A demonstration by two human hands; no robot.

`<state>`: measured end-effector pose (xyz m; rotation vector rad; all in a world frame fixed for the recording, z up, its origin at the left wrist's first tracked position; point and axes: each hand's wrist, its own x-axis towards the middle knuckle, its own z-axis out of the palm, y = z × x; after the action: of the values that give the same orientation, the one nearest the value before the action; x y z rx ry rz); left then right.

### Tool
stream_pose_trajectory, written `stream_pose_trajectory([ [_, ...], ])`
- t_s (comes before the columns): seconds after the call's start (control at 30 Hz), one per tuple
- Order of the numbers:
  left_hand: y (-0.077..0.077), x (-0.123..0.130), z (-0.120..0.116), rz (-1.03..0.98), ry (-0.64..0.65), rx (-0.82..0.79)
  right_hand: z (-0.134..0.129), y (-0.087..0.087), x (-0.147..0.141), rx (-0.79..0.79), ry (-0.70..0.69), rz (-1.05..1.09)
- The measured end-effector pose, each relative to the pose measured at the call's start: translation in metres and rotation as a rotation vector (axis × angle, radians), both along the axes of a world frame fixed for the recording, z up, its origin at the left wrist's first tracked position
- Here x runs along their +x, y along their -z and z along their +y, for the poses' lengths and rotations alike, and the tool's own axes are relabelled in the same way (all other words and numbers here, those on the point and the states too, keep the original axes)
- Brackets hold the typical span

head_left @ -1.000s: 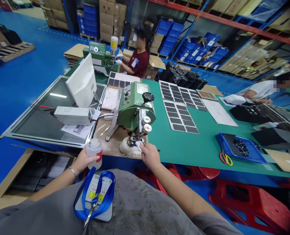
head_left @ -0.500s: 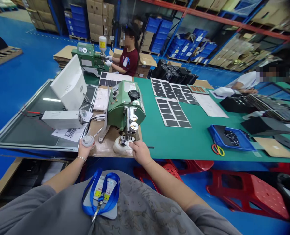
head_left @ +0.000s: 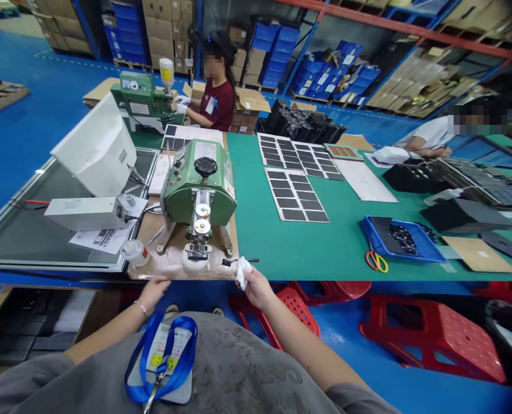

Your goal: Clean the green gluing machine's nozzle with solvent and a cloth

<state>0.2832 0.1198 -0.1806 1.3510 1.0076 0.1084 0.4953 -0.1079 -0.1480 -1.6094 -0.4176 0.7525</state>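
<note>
My right hand [head_left: 259, 288] grips a crumpled white wipe [head_left: 243, 273] at the table's front edge. Just behind the wipe lies a small black-handled brush [head_left: 230, 262]. My left hand [head_left: 152, 293] is at the front edge, holding nothing, its fingers stretched out to the right and slightly blurred. Behind it, on the brown sheet [head_left: 169, 263], stands a white jar [head_left: 135, 253] with a red label. In front of me is a green bench machine [head_left: 201, 184] with a black knob on top. Under its metal head sits a rounded white part [head_left: 195, 265], partly hidden.
Left stand a white monitor [head_left: 96, 146] and a grey box [head_left: 86, 214] with cables. Sheets of black rectangles [head_left: 297, 194], a blue tray [head_left: 402, 241] and scissors [head_left: 375, 261] lie right. One co-worker [head_left: 217, 98] works at another green machine [head_left: 137, 100]; another person [head_left: 428, 135] sits right. Red stools [head_left: 437, 336] stand below.
My left hand has let go of the jar, now on the brown sheet, and drawn back toward me. My right hand has moved the wipe away from the machine's head, uncovering the brush.
</note>
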Motion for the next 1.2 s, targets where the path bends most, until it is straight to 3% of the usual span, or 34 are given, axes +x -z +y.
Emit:
stream_pose_trajectory([
  [0.13, -0.009, 0.049, -0.081, -0.173, 0.285, -0.139, -0.004, 0.012, -0.019, 0.114, -0.035, 0.247],
  [0.27, -0.018, 0.087, -0.119, -0.31, 0.325, -0.086, -0.004, 0.021, -0.024, 0.177, -0.085, 0.351],
  [0.43, -0.023, 0.094, -0.122, -0.317, 0.241, 0.058, -0.008, 0.035, -0.01, 0.093, -0.194, 0.269],
  [0.53, -0.023, 0.086, -0.12, -0.277, 0.18, 0.111, -0.014, 0.045, 0.024, -0.081, -0.276, 0.105],
  [0.73, -0.024, 0.06, -0.122, -0.169, 0.048, 0.149, -0.01, 0.07, 0.113, -0.508, -0.296, -0.405],
  [0.9, -0.042, 0.042, -0.122, -0.115, -0.032, 0.166, 0.004, 0.085, 0.132, -0.615, -0.438, -0.617],
  [1.03, -0.067, 0.035, -0.117, -0.13, -0.069, 0.142, -0.005, 0.072, 0.124, -0.506, -0.526, -0.642],
  [1.2, -0.096, 0.036, -0.108, -0.089, 0.064, 0.196, -0.021, 0.013, 0.064, -0.262, -0.519, -0.604],
])
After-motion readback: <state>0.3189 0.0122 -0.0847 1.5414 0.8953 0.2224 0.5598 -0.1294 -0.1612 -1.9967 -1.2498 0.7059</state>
